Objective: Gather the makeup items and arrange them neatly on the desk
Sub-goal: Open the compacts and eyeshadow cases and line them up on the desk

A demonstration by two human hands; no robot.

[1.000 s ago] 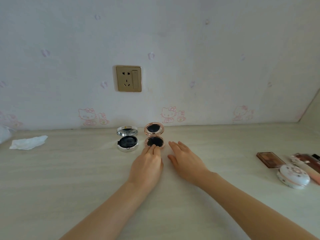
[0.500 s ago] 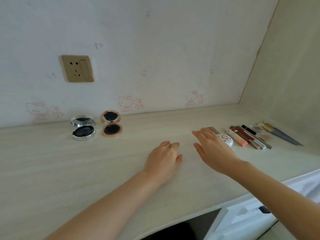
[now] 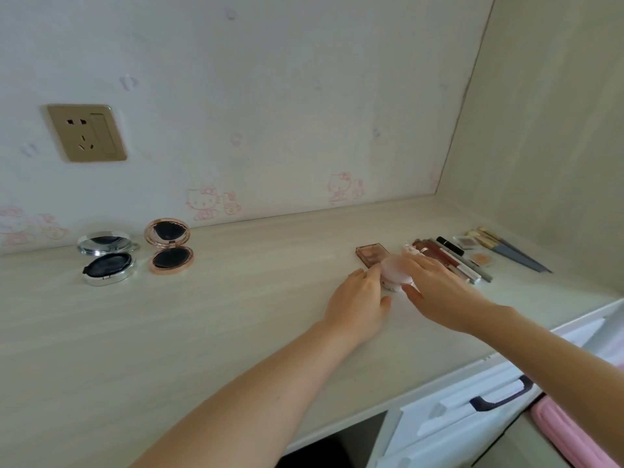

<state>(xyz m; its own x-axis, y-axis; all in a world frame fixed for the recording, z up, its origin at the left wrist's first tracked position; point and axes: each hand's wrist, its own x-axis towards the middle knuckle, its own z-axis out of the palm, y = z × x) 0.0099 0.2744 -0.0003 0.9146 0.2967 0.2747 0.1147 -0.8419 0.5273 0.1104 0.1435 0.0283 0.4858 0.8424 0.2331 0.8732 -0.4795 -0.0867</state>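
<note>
A pale wood-grain desk [image 3: 236,315] fills most of the head view, running back to a wall papered with faint pink cartoon cats and carrying a brass-coloured wall socket [image 3: 87,132]. At the lower right, white drawers [image 3: 479,410] with a dark handle sit under the desk edge. Two bare forearms reach forward from the bottom of the view toward the right side of the desk. The left hand [image 3: 359,300] lies low on the desk with fingers loosely together, its fingertips touching the near-left side of a round pink-and-white compact [image 3: 395,270]. The right hand [image 3: 439,292] arches over the same compact from the right, fingers spread on its lid and thumb below; the two hands appear to cup it between them, though whether it is lifted I cannot tell. At the far left, near the wall, two open compacts stand side by side, looking already placed: a silver cushion compact [image 3: 106,260] and a rose-gold cushion compact [image 3: 170,246], each with its mirror lid up. Just behind the hands lies a brown eyeshadow palette [image 3: 371,255]. To its right, a cluster of lip glosses and pencils [image 3: 452,260], two small shadow pans [image 3: 481,258] and several makeup brushes [image 3: 506,251] are still bunched near the corner. By my judgement the task is early: two items arranged, one in hand, most left.
</note>
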